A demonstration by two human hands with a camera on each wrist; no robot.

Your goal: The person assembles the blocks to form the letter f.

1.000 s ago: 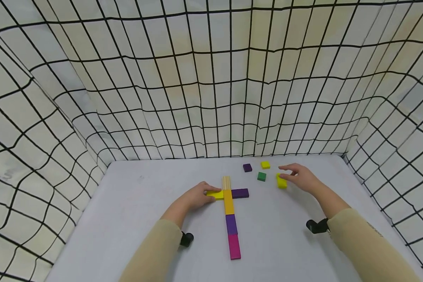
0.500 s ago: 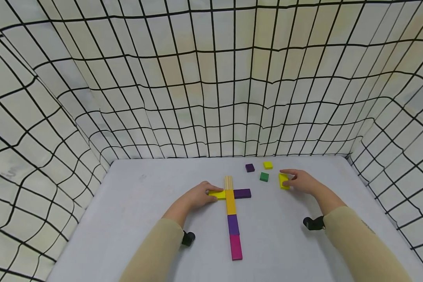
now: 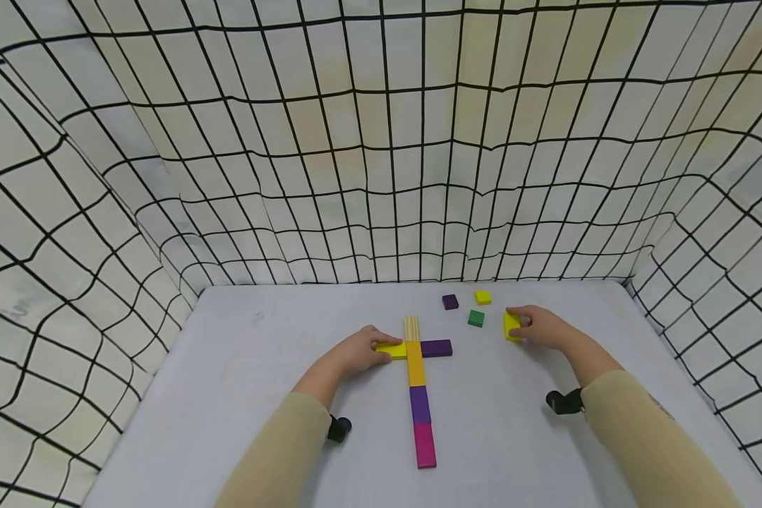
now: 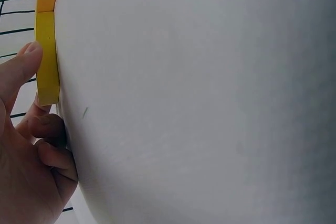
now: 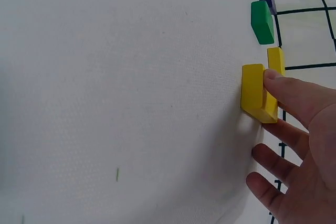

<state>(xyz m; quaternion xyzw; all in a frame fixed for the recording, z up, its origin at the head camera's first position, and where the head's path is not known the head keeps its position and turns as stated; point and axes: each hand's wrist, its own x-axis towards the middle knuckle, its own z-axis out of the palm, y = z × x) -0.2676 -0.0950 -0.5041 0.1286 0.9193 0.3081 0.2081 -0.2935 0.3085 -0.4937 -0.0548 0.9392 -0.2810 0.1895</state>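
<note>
In the head view my left hand (image 3: 355, 351) pinches a flat yellow block (image 3: 391, 351) lying against the left side of an orange block (image 3: 415, 363). The left wrist view shows the thumb on this block's face and its end touching the orange one. Over on the right, my right hand (image 3: 542, 328) grips a second yellow block (image 5: 252, 86) between thumb and fingers; the other fingers are spread below it. A dark purple block (image 3: 437, 348) touches the orange block's right side. Below the orange, purple (image 3: 420, 404) and magenta (image 3: 425, 444) blocks continue the column; a pale striped piece (image 3: 412, 329) tops it.
Small dark purple (image 3: 450, 302), green (image 3: 476, 318) and yellow (image 3: 483, 298) blocks lie near the white table's (image 3: 260, 437) far edge, left of my right hand. Black netting (image 3: 381, 190) over pale walls surrounds the table at the back and both sides.
My right hand has come down from just beside the yellow block and taken hold of it. The left hand keeps its grip on the other yellow block.
</note>
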